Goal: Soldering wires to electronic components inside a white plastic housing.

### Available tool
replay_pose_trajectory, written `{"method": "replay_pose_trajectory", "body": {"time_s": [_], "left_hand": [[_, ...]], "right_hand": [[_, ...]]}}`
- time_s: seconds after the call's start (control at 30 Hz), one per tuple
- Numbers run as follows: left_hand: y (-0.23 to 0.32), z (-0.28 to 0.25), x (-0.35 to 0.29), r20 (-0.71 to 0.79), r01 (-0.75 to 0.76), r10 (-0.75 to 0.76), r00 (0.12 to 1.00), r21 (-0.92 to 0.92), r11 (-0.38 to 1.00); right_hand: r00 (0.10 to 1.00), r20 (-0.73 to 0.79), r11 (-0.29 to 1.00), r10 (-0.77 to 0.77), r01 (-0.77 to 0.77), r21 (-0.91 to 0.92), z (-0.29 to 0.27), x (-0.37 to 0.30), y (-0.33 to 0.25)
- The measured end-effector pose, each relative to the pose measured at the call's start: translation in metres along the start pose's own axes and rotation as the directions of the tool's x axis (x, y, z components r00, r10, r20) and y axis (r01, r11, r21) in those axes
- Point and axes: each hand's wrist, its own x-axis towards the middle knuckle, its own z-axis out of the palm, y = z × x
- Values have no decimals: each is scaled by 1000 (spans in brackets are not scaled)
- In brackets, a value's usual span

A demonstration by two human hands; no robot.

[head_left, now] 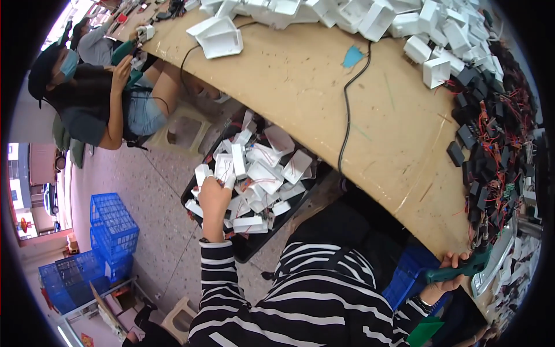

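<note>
My left hand [214,199] is down in a black bin [248,250] heaped with white plastic cases, several with thin red wires. Its fingers are closed on a white plastic case [224,165] at the top of the heap; the fingertips are partly hidden. At the far right, by the table's edge, my right hand [448,274] grips a green pistol-shaped soldering gun [465,269] by its handle. The gun's metal front end points toward a pile of black boxes with red wires [483,133].
White cases [370,20] lie heaped along the table's [404,133] far side. A black cord [347,104] crosses the tabletop near a blue scrap [352,56]. Blue crates [113,228] stand on the floor at left. A seated person [98,98] works at the far left.
</note>
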Motion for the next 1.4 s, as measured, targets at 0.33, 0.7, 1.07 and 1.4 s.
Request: {"method": "replay_pose_trajectory", "body": {"time_s": [0.33,0.7,1.07,1.4], "left_hand": [[148,-109,95,-690,-764,423,587,-300,570],[247,-127,166,-670,-739,343,658,-488,465],[292,-51,-90,-326,-466,636,700,-882,61],[337,-24,-161,187,135,843,505,-981,137]], "right_hand": [[999,-45,1000,-2,3,31,-8,-9,3],[998,-54,998,-23,26,59,-7,-17,7],[1000,15,999,27,-27,-38,3,1,14],[1000,-23,1000,5,-6,-31,14,-3,12]]}}
